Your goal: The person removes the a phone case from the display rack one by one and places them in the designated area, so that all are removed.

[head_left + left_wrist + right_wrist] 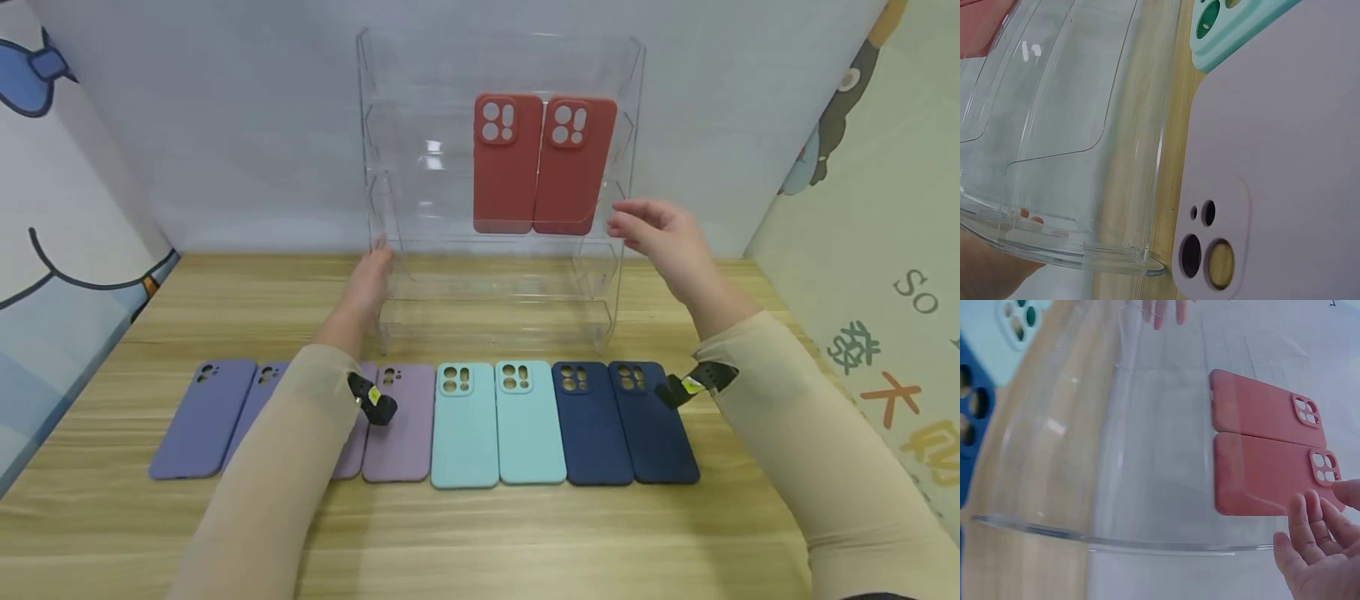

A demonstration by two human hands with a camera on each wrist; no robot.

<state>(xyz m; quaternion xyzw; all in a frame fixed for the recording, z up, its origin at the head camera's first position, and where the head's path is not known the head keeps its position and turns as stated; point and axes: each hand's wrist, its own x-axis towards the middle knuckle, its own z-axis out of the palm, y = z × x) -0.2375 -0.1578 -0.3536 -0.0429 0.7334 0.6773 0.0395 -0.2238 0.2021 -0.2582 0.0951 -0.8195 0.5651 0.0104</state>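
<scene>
Two red phone cases (506, 179) stand side by side on an upper tier of a clear acrylic display stand (491, 335), to the right of its middle. My left hand (369, 279) is at the stand's left side panel, its fingers fairly straight; their tips show through the plastic in the left wrist view. My right hand (663, 237) is just off the stand's right side, near the right red case, with relaxed, slightly bent fingers and nothing held. In the right wrist view, this right hand (1329, 556) is palm up beside the cases' camera cutouts.
A row of phone cases lies before the stand: violet-blue (204, 421), pale purple (399, 442), mint (465, 442) and navy (656, 437), two of each. My left forearm hides part of the row. A white wall (255, 125) rises behind the wooden table (480, 542).
</scene>
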